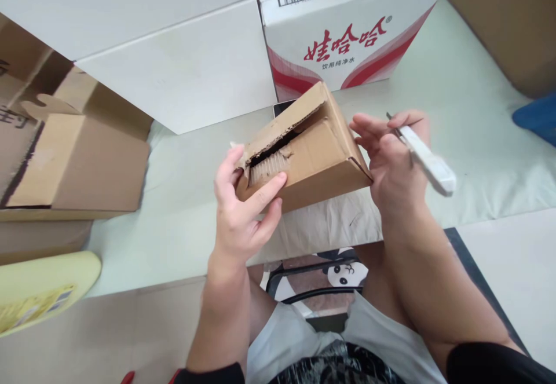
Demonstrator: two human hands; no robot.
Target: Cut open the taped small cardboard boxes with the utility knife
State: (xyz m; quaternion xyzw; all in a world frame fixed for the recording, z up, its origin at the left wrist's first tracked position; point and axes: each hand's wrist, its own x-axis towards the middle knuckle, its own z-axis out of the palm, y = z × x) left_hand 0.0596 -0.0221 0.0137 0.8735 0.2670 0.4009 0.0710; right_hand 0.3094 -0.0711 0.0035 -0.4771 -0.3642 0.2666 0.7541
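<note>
A small brown cardboard box (317,146) is held up between both hands over the pale green table (182,227). Its top flap is partly torn open, showing a dark gap and a ripped corrugated edge. My left hand (245,204) grips the box's left end, thumb on top and fingers curled along the front. My right hand (391,158) steadies the right end with its fingers while holding a white utility knife (428,161), blade end pointing away from me.
A white carton with red Chinese lettering (347,30) and a plain white box (174,71) stand behind. Open brown cartons (73,164) lie at left, another brown box (508,19) at far right. A yellow object (43,285) sits at lower left, something blue (536,117) at right.
</note>
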